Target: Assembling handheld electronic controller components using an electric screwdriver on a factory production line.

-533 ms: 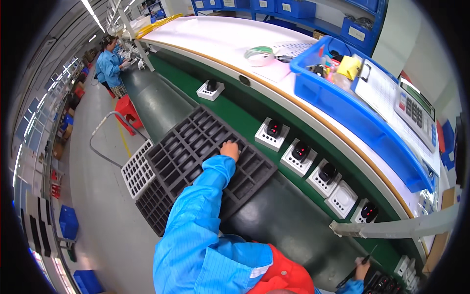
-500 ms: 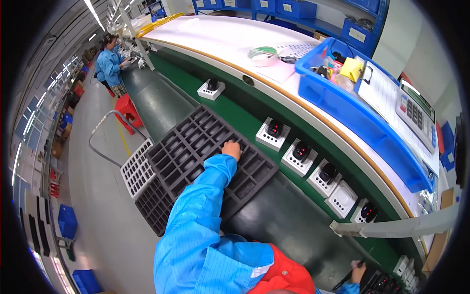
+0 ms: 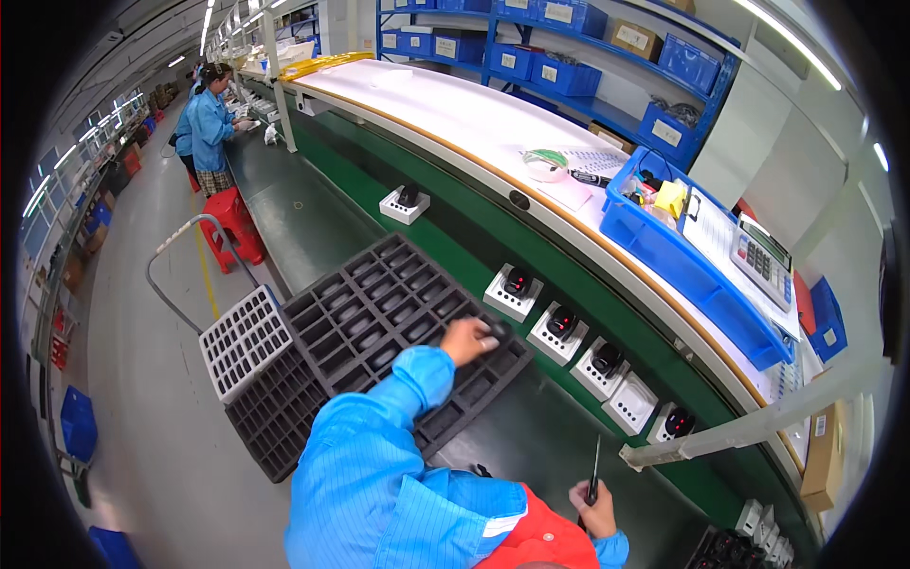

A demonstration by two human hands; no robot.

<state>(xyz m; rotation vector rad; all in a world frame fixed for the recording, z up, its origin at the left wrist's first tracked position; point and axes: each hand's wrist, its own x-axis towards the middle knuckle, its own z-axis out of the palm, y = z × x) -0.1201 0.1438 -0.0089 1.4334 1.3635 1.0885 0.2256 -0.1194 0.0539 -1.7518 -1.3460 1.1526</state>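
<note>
My left hand [image 3: 463,342] pinches a small black rounded device [image 3: 493,329] just above the right part of a dark foam tray [image 3: 428,446]. Several of the tray's compartments hold dark rounded pieces [image 3: 377,292]. Closer to me, my right hand [image 3: 594,510] is closed around the black handle of a screwdriver-like tool [image 3: 593,479], its thin metal shaft pointing up. Across the bench, white socket blocks [image 3: 630,403] stand in a row, most with a black device plugged in and a red light on some. Beside my left arm, a small black thing [image 3: 482,469] lies on the bench, partly hidden.
A white grid tray [image 3: 245,343] and another dark tray [image 3: 275,417] overhang the bench's left side near a trolley handle [image 3: 171,254]. A metal post [image 3: 720,442] crosses at right. A blue bin [image 3: 687,270] stands on the white shelf. Two co-workers [image 3: 201,128] stand far left.
My left hand now has a black device in it and sits further right over the tray. My right hand has come up from the lower right with the tool. The view has shifted.
</note>
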